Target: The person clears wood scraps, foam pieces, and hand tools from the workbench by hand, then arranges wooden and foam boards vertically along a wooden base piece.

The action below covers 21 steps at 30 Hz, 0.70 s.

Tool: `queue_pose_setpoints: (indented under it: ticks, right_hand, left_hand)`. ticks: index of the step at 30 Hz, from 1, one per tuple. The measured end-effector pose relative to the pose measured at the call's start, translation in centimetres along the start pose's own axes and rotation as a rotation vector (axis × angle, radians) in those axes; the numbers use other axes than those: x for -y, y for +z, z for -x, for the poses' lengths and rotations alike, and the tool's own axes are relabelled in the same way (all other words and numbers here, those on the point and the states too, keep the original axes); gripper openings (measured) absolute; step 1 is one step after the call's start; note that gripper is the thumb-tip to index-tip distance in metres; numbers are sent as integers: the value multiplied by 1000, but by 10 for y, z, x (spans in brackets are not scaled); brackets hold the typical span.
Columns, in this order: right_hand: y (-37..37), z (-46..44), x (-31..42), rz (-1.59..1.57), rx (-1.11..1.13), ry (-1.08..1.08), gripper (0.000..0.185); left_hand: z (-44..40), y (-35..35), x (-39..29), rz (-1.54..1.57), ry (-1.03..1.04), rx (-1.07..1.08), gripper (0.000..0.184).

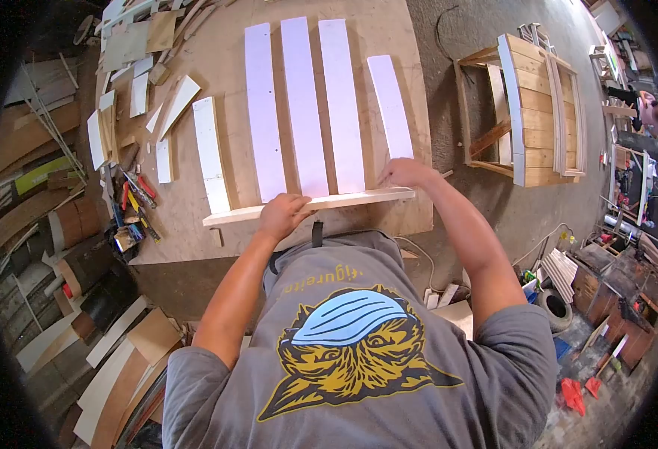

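A long pale wooden strip (344, 200) lies crosswise near the front of the plywood-topped table (411, 112). My left hand (284, 215) is wrapped over it, left of its middle. My right hand (409, 173) is closed at the lower end of a short white slat (390, 105), just above the strip's right end; what its fingers pinch, if anything, is hidden. Three longer white boards, a left one (265, 105), a middle one (304, 105) and a right one (341, 105), lie side by side. Another short slat (209, 153) lies left of them, its lower end by the strip.
Wood offcuts (140, 93) are piled on the table's left, with pliers and other hand tools (140, 196) near its left edge. A wooden frame with planks (538, 112) stands on the floor to the right. Stacked boards (119, 374) lean at lower left. A person (647, 112) is far right.
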State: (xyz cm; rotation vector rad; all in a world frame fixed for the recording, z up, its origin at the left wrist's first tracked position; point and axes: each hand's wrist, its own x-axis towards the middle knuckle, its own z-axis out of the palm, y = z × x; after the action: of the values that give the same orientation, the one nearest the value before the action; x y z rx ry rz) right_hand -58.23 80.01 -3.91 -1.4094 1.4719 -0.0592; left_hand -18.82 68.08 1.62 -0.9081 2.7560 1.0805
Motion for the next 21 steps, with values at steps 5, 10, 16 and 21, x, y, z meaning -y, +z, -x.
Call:
queue_pose_setpoints:
  ticks: [5, 10, 16, 21]
  right_hand:
    - [-25, 19, 41, 513, 106, 342, 27]
    - [-54, 22, 31, 372, -89, 477, 31]
    - [-47, 4, 60, 151, -723, 531, 65]
    - [-44, -1, 57, 42, -646, 603, 83]
  left_hand:
    - [3, -1, -2, -12, 50, -74, 35]
    - [3, 1, 0, -30, 54, -69, 35]
    - [5, 0, -2, -44, 46, -61, 35]
    - [5, 0, -2, -48, 67, -87, 34]
